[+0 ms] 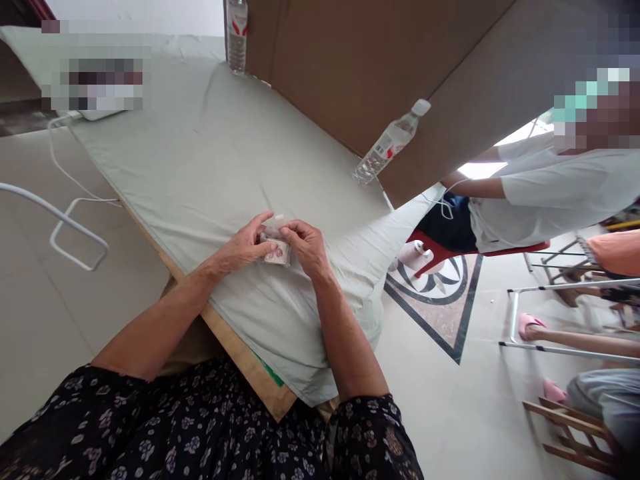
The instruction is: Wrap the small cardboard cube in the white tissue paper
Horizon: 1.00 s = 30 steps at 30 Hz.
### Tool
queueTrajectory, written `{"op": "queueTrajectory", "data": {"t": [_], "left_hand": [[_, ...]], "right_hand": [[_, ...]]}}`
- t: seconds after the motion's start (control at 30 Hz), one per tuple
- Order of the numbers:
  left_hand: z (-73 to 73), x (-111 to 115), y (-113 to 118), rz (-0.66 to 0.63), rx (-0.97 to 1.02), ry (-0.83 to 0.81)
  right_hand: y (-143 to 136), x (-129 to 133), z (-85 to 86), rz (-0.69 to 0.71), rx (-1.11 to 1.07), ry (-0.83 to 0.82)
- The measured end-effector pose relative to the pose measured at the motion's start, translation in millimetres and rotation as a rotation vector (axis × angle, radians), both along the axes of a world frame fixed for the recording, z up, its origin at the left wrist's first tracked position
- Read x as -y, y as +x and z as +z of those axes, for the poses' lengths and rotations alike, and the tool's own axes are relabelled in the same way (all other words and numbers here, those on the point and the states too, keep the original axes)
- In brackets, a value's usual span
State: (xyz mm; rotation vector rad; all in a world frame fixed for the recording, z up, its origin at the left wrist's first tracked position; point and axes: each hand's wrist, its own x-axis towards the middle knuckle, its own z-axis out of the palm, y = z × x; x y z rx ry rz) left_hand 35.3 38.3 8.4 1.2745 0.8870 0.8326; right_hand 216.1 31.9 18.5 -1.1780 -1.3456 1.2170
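A small clear plastic packet (277, 252) with a pale, printed flat piece inside lies between my hands, low over the cloth-covered table (200, 160). My left hand (249, 241) holds its left side, thumb on the front and index finger stretched along the top. With thumb and fingertips, my right hand (306, 245) pinches the clear film at the packet's upper right. The exact kind of the piece inside is too small to make out.
A brown cardboard panel (325, 73) stands across the table, with water bottles (387, 148) (237, 37) beside it. A white cable (65, 173) hangs off the left edge. People sit at right, one in a white shirt (565, 193).
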Motion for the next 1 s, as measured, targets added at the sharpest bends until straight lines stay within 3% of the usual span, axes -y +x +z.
{"op": "queueTrajectory", "data": {"t": [0.2,0.4,0.73,1.0], "left_hand": [[-8.1,1.7,-1.7,0.038,-0.082,0.131],[-11.6,0.4,0.9,0.087,-0.097,0.198],[-19.4,-2.2,2.5,0.143,-0.161,0.298],[-20.1,-1.0,-0.2,0.156,-0.245,0.344]], "right_hand": [[1.8,11.7,-4.4,-0.047,0.057,0.085],[2.6,16.9,-1.7,0.047,0.072,0.099],[2.7,7.7,-20.5,-0.046,0.236,0.263],[11.1,38.7,-6.1,0.022,0.954,0.631]]}}
